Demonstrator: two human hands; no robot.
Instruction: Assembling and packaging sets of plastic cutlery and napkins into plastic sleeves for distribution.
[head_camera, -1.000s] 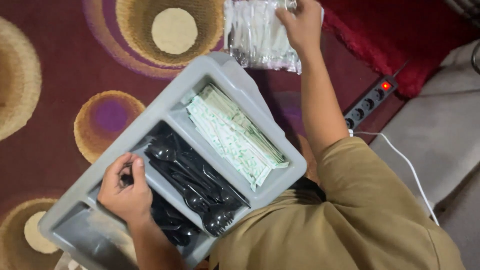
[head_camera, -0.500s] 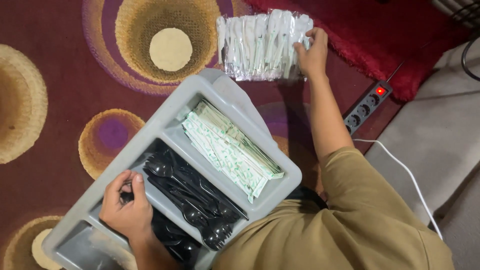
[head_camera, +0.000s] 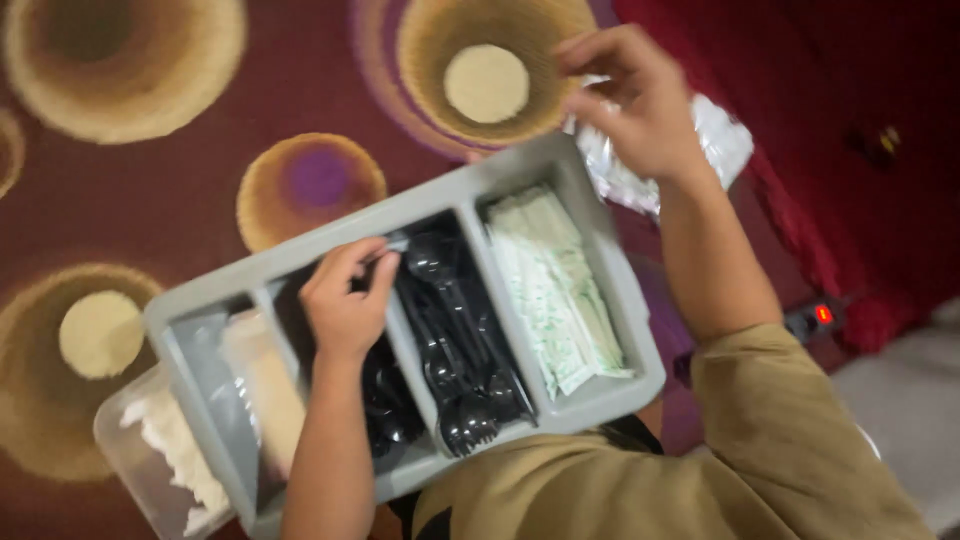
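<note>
A grey cutlery tray (head_camera: 600, 240) with several compartments rests on my lap. One compartment holds black plastic spoons and forks (head_camera: 455, 330), another paper-wrapped packets (head_camera: 555, 290), another pale wrapped items (head_camera: 262, 380). My left hand (head_camera: 345, 305) lies on a divider of the tray, fingers curled at the black cutlery. My right hand (head_camera: 640, 100) is raised beyond the tray's far end and grips a clear plastic bag of white wrapped pieces (head_camera: 720, 135).
A clear plastic box (head_camera: 150, 455) with white pieces sits under the tray's left end. A dark red carpet with gold circles (head_camera: 130, 60) covers the floor. A power strip with a red lit switch (head_camera: 815, 318) lies at right, below a red cloth (head_camera: 820, 90).
The view has swung, so the tray now lies more level across the frame. My right hand has drawn the clear bag in toward the tray's far end. My left hand stays on the tray.
</note>
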